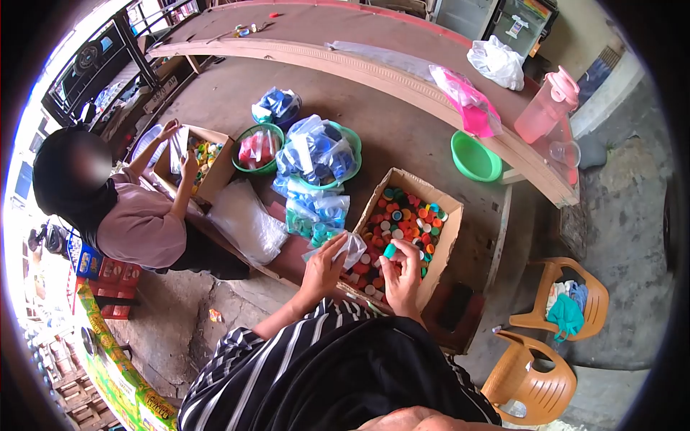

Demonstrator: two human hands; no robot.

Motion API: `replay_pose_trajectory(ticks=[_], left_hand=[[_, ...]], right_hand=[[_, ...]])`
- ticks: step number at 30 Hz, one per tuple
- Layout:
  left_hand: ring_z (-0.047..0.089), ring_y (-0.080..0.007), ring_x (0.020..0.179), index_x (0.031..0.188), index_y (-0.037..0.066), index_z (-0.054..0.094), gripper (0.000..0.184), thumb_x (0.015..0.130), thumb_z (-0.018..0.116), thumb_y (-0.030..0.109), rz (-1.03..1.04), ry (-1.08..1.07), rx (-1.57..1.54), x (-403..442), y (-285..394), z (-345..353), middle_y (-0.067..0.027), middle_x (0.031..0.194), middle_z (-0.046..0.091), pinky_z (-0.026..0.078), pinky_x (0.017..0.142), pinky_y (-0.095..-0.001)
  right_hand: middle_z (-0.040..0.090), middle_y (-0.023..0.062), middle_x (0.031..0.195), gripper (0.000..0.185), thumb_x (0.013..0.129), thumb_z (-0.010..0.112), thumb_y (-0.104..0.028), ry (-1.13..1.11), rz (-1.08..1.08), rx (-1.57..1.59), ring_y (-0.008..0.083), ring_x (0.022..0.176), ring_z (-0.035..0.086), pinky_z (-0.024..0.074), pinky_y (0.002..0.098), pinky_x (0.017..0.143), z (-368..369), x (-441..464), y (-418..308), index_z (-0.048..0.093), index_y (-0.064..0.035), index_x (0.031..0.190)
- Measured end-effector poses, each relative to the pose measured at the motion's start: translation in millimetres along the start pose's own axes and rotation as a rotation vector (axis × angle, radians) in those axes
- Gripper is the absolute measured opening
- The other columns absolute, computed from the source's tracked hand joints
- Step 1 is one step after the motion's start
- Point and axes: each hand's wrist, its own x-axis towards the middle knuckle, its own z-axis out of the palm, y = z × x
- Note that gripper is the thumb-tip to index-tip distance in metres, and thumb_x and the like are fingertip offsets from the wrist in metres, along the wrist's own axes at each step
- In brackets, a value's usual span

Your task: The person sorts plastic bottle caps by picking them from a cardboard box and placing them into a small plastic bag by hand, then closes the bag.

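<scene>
My left hand (325,267) is closed on a clear plastic bag (352,248), whose loose end sticks out toward the right. Between the thumb and fingers of my right hand (404,279) is a teal bottle cap (390,251). Both hands are over the near side of a cardboard box (447,204), full of loose bottle caps (402,224) in red, orange, white, green and black. Filled bags of teal and blue caps (316,215) lie just beyond my left hand.
A green basin (350,141) heaped with bagged dark-blue caps stands further back, beside a basket of red ones (259,149). Left, a co-worker (140,223) handles a plastic bag over another box (215,136). Empty bags (248,223) lie between us. Right are orange chairs (535,384).
</scene>
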Motion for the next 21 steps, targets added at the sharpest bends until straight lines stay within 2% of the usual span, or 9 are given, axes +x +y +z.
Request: replay_pose_trajectory(ticks=[1,2,4,6,8,10,15,20,21], left_hand=[[0.068,-0.0275,0.073,0.133,0.003,0.057,0.044,0.089,0.062,0.011,0.050,0.016,0.001,-2.2,-8.7,1.4,-0.0164,0.137,0.057,0.054,0.074,-0.0356],[0.067,-0.0268,0.069,0.133,0.003,0.057,0.045,0.088,0.061,0.008,0.106,0.031,0.000,0.6,-13.8,3.5,-0.0166,0.137,0.057,0.053,0.073,-0.0353],[0.067,-0.0254,0.071,0.134,0.003,0.056,0.052,0.082,0.057,0.000,-0.007,-0.015,-0.082,-1.1,14.4,-7.7,-0.0156,0.139,0.056,0.053,0.072,-0.0338],[0.068,-0.0245,0.071,0.135,0.003,0.056,0.055,0.080,0.057,-0.002,-0.046,-0.020,-0.088,0.8,18.3,-13.3,-0.0147,0.140,0.055,0.053,0.071,-0.0330],[0.068,-0.0235,0.074,0.137,0.003,0.054,0.061,0.076,0.056,-0.004,-0.068,-0.017,-0.088,2.1,12.9,-15.6,-0.0139,0.142,0.054,0.053,0.070,-0.0322],[0.068,-0.0236,0.077,0.138,0.003,0.054,0.063,0.075,0.056,-0.004,-0.048,0.004,-0.077,0.9,10.3,-19.9,-0.0139,0.142,0.054,0.053,0.070,-0.0320],[0.070,-0.0217,0.081,0.140,0.005,0.052,0.068,0.073,0.052,-0.008,-0.045,0.015,-0.052,3.9,15.2,-31.9,-0.0149,0.143,0.052,0.055,0.067,-0.0294],[0.071,-0.0181,0.076,0.142,0.007,0.050,0.072,0.073,0.051,-0.010,-0.150,0.053,-0.192,11.3,7.7,-35.4,-0.0140,0.146,0.049,0.057,0.061,-0.0267],[0.071,-0.0183,0.076,0.142,0.007,0.050,0.072,0.073,0.051,-0.010,-0.178,0.050,-0.207,12.5,10.7,-37.6,-0.0139,0.147,0.048,0.058,0.061,-0.0268]], right_hand=[[0.051,0.0123,0.124,0.038,0.088,0.068,0.002,0.020,-0.074,0.021,0.0152,0.098,0.057,0.0504,0.0286,0.083,3.4,1.7,-3.5,0.053,-0.0002,0.122],[0.054,0.0121,0.121,0.037,0.085,0.072,0.001,0.049,-0.120,0.043,0.0171,0.100,0.057,0.0499,0.0280,0.082,11.1,3.3,-4.7,0.055,-0.0013,0.118],[0.058,0.0120,0.121,0.040,0.081,0.076,-0.003,-0.221,-0.203,-0.044,0.0222,0.106,0.058,0.0481,0.0322,0.088,18.0,12.5,-3.2,0.059,-0.0036,0.117],[0.059,0.0096,0.127,0.046,0.080,0.078,-0.017,-0.380,-0.246,-0.256,0.0292,0.114,0.058,0.0448,0.0431,0.096,18.8,25.0,-1.5,0.063,-0.0103,0.123],[0.061,0.0105,0.121,0.037,0.082,0.076,-0.014,-0.261,-0.211,-0.206,0.0302,0.114,0.058,0.0445,0.0411,0.097,14.2,45.1,23.1,0.064,-0.0083,0.117],[0.063,0.0122,0.113,0.027,0.085,0.073,-0.013,-0.119,0.044,-0.024,0.0319,0.110,0.058,0.0450,0.0406,0.095,6.6,70.3,77.6,0.065,-0.0060,0.109],[0.065,0.0147,0.109,0.019,0.095,0.058,-0.015,-0.102,0.053,-0.773,0.0348,0.105,0.058,0.0449,0.0436,0.094,-34.2,113.4,245.7,0.065,-0.0035,0.107],[0.067,0.0142,0.109,0.016,0.091,0.062,-0.014,-0.228,0.152,-1.195,0.0350,0.107,0.058,0.0454,0.0462,0.094,-32.7,119.6,247.1,0.064,-0.0038,0.103],[0.068,0.0131,0.108,0.019,0.087,0.068,-0.016,-0.220,0.181,-1.238,0.0336,0.106,0.059,0.0474,0.0453,0.093,-31.4,119.8,253.1,0.063,-0.0055,0.102]])
